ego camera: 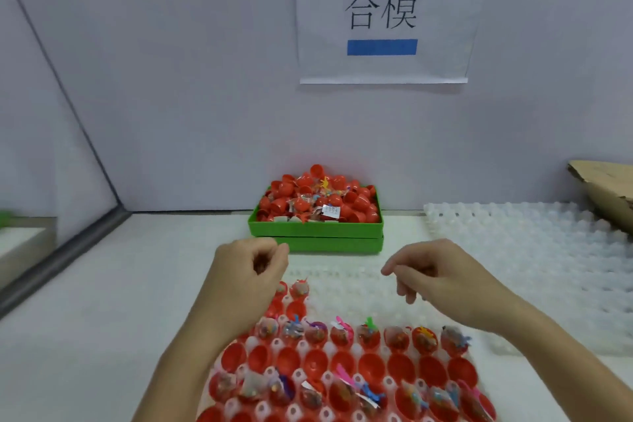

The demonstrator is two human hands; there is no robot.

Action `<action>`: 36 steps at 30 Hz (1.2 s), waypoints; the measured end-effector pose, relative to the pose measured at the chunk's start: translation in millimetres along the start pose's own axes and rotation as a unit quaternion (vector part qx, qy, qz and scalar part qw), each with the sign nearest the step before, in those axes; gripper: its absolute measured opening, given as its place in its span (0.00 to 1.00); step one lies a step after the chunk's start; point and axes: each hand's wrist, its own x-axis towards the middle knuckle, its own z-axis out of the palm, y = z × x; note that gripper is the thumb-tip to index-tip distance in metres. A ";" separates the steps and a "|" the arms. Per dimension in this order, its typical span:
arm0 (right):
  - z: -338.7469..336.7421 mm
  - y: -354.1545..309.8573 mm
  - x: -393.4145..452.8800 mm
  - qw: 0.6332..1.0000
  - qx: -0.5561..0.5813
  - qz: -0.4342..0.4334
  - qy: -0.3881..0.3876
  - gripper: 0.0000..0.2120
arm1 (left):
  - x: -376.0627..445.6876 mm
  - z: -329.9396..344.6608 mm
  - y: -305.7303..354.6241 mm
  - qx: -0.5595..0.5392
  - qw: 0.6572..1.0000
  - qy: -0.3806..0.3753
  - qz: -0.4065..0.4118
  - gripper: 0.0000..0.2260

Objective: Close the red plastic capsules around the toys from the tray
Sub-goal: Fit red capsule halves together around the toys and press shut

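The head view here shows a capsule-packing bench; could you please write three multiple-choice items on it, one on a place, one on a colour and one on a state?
1. Where does the green bin stand?
A. against the back wall, beyond both hands
B. on the cardboard at the right
C. under the near tray

2. What colour are the capsule halves in the near tray?
A. blue
B. red
C. white

3. How are the left hand and right hand?
A. both loosely curled, holding nothing visible
B. each gripping a closed capsule
C. flat on the table

Answers: 1 A, the bin sits at the wall's foot; 2 B, the halves are red; 3 A, no capsule shows in either hand.
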 end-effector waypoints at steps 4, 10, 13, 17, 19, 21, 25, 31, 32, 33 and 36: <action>33.5 -21.5 14.0 0.996 -0.045 -0.052 -0.055 0.12 | -15.8 -9.8 -29.7 -0.024 0.998 0.033 -0.050 0.16; 76.9 -43.5 47.0 0.984 -0.136 -0.096 -0.069 0.05 | -24.1 -2.9 -39.7 -0.031 0.997 0.042 -0.054 0.11; 95.4 -53.9 58.7 0.970 -0.204 -0.092 -0.093 0.04 | -25.6 -1.0 -41.9 -0.017 0.998 0.027 -0.045 0.12; 112.3 -64.0 64.8 0.938 -0.321 -0.078 -0.102 0.03 | -26.1 -5.2 -42.4 -0.010 0.999 0.033 -0.038 0.11; 117.2 -66.4 65.9 0.925 -0.359 -0.081 -0.097 0.03 | -26.2 -7.9 -41.7 -0.015 0.998 0.038 -0.041 0.10; 117.1 -68.2 66.6 0.921 -0.370 -0.082 -0.095 0.04 | -26.4 -9.8 -40.5 -0.015 0.998 0.040 -0.045 0.09; 98.5 -71.0 66.2 0.942 -0.317 -0.085 -0.066 0.06 | -27.6 -11.1 -33.3 -0.027 0.998 0.037 -0.048 0.09; 51.3 -64.4 41.3 0.969 -0.206 -0.137 -0.016 0.07 | -31.8 5.5 -0.6 -0.080 0.996 0.017 -0.034 0.03; 44.2 -62.2 34.0 0.970 -0.193 -0.147 -0.009 0.08 | -33.1 10.6 4.9 -0.077 0.996 0.004 -0.038 0.06; 37.8 -59.5 26.8 0.970 -0.186 -0.154 -0.005 0.10 | -35.0 16.3 9.2 -0.075 0.996 -0.016 -0.046 0.11; 23.7 -49.4 6.7 0.964 -0.201 -0.172 -0.011 0.13 | -40.3 30.5 21.5 -0.108 0.988 -0.087 -0.070 0.23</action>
